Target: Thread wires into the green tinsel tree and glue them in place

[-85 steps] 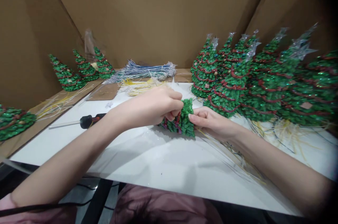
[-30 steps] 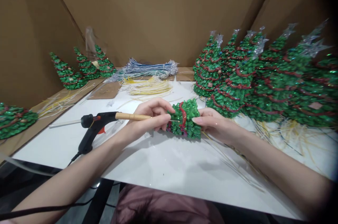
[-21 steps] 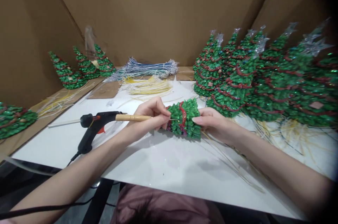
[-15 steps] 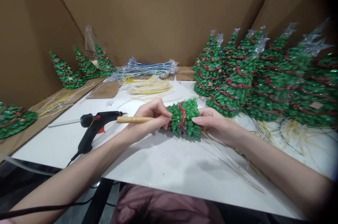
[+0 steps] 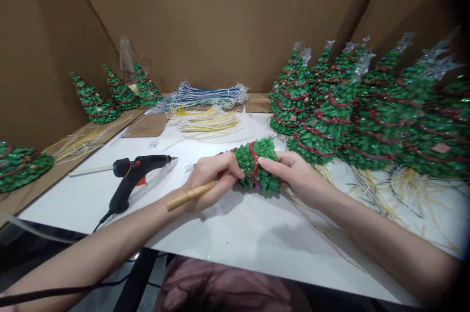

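A green tree figure with a red garland lies on its side above the white table, its base toward the right. My right hand is closed round the base end, thumb on the front near the garland. My left hand is at the tree's other end, fingers closed on a wooden-handled tool; the handle sticks out down and left, and its tip is hidden. Thin pale wires trail from the tree's base under my right arm.
A black glue gun lies at left on the white table. Wire bundles sit at the back. Several finished trees with clear stars stand at right; others stand at left. Loose wires spread at right.
The wooden handle has tilted, its free end now lower. My left fingers have curled over more, and my right thumb has moved left across the tree toward the red garland.
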Available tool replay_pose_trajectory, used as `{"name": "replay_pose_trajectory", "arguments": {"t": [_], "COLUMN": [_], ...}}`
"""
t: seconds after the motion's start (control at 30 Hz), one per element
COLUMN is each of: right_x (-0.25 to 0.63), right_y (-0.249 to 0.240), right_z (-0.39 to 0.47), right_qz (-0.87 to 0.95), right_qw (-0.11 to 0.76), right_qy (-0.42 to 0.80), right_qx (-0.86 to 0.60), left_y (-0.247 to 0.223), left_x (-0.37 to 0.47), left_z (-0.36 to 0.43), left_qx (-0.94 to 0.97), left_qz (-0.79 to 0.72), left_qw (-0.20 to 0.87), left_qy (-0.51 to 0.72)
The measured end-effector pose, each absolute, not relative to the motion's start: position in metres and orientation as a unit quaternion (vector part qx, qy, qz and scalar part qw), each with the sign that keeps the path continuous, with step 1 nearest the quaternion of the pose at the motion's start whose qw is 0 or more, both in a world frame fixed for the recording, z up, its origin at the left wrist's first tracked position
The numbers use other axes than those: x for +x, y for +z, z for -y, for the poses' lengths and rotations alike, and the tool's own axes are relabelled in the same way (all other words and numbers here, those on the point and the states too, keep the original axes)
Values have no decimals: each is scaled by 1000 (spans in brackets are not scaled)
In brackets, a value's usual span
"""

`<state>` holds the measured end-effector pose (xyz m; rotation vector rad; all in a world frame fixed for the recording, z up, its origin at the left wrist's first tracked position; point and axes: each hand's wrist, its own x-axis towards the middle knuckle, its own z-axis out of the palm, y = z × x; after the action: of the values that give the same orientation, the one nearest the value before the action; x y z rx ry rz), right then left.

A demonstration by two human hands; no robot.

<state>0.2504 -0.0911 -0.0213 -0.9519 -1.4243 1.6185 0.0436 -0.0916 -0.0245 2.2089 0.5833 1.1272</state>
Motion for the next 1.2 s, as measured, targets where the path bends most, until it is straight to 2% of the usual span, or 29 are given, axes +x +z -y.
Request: {"name": "replay_pose_trajectory", "arguments": {"t": [0.43, 0.73, 0.83, 1.03, 1.2], "right_x": [248, 250, 250, 251, 252], "right_y": [-27, -26, -25, -24, -24], "right_z": [90, 89, 90, 90, 90], "right_qz": [542, 556, 556, 541, 544], "right_qw": [396, 388, 382, 382, 377], "right_qy": [624, 606, 616, 643, 646], "right_qx": [-400, -416, -407, -385, -379], "left_y": [-38, -26, -27, -27, -23], "left_x": [49, 50, 48, 43, 43], "left_z": [81, 88, 88, 89, 88], "left_qx": [880, 895, 887, 804, 759], "left_qz": [-92, -129, -140, -246, -247], "left_qw": [72, 27, 81, 295, 403], "left_qy": [460, 426, 432, 455, 449]}}
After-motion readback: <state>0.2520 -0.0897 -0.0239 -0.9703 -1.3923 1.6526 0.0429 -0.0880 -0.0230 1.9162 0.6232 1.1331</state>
